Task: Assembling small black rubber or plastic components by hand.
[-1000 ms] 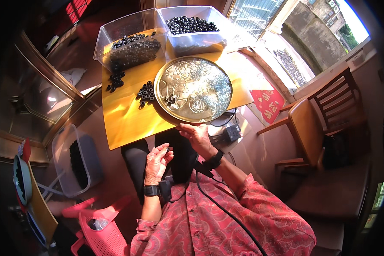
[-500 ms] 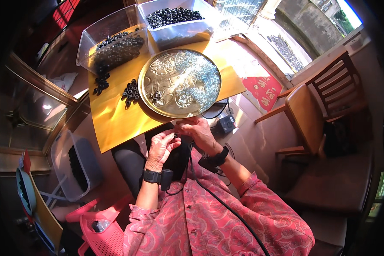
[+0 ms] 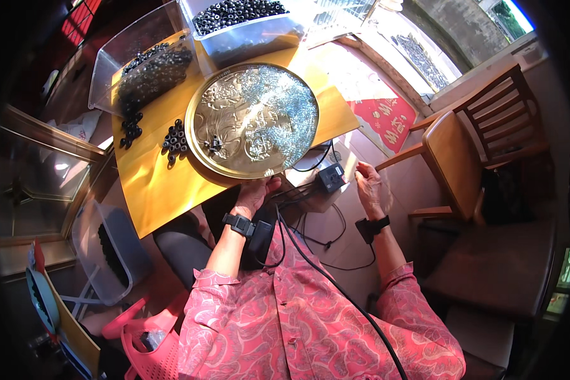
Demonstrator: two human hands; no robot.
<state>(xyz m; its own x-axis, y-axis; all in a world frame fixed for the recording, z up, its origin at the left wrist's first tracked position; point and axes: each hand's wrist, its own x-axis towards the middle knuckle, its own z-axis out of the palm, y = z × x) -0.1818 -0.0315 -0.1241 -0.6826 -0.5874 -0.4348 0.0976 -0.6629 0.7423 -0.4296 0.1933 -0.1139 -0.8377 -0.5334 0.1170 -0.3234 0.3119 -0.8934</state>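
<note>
We see the gold tray (image 3: pixel 225 104) on the yellow table (image 3: pixel 152 196). It is round, so it has no long way. Our left hand (image 3: pixel 254 195) is nearer, just by the tray's near rim, with its fingers curled. Our right hand (image 3: pixel 372 190) is out to the right, well apart from the tray, with its fingers bent; from there, the tray lies ahead and to the left. We cannot tell if either hand pinches anything. A few dark beads (image 3: pixel 213 145) sit in the tray, ahead and left of our left hand
</note>
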